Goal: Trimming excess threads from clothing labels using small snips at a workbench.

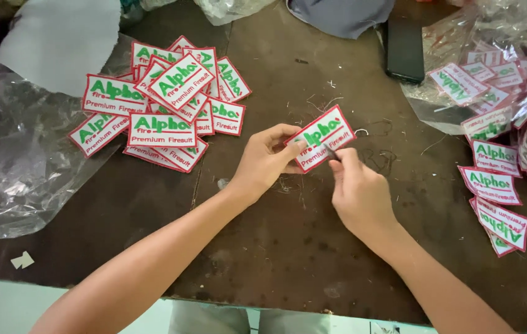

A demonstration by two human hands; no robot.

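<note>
While the left hand [264, 162] pinches one white embroidered patch [320, 137] by its lower left edge, thumb on top, the right hand [357, 193] is clenched around a thin metal tool [331, 150] whose tip touches the patch's lower edge. The patch, red-bordered with green and red stitching, sits tilted between the two hands, just above the dark brown worktable [288, 235]. To the left lies a loose pile of patches [164, 105], roughly a dozen and a half, overlapping too much for an exact count. At the right edge, about four more patches [495, 185] lie in an overlapping column, beside a clear plastic bag of patches [492, 74]. One black phone [404, 49] rests at the far side. Crumpled clear plastic [16, 161] covers the table's left end, and thread scraps [337, 99] dot the surface.
</note>
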